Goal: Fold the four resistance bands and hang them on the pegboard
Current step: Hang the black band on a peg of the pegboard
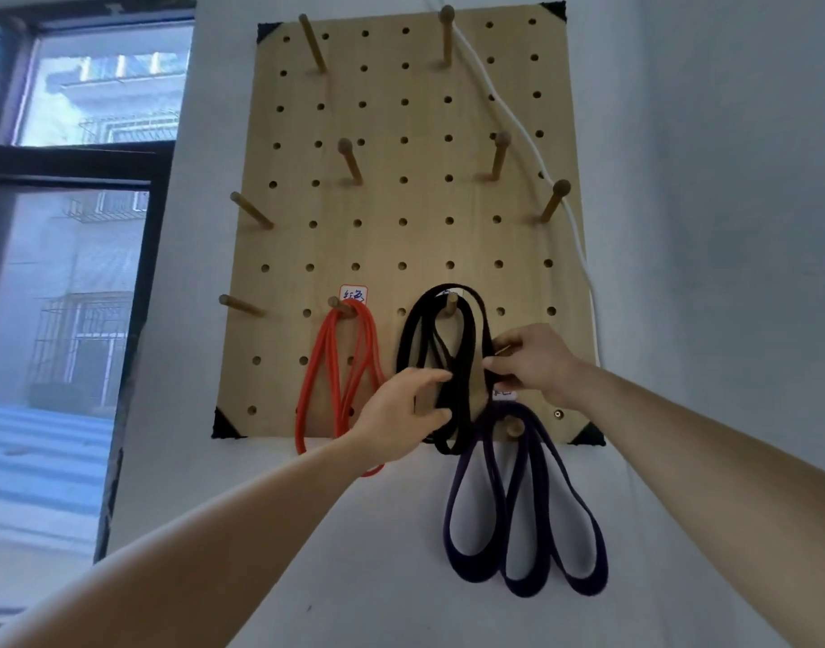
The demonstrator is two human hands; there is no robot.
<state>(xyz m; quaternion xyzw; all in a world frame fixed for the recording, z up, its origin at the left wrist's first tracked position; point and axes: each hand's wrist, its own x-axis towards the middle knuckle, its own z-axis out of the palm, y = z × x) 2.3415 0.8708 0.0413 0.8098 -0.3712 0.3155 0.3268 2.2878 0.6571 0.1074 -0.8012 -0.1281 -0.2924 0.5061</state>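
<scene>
A wooden pegboard (401,203) hangs on the wall. A folded red band (329,367) hangs from a lower peg at the left. A folded black band (408,329) hangs over the middle lower peg (450,304). Below it a folded purple band (523,530) hangs from the bottom peg (513,427), reaching past the board's edge. My left hand (399,423) has its fingers spread against the black band's loops. My right hand (532,362) pinches the black band's right side.
Several bare wooden pegs stick out of the board higher up. A white cord (518,128) runs down the board's right side. A dark-framed window (74,226) is on the left. White wall surrounds the board.
</scene>
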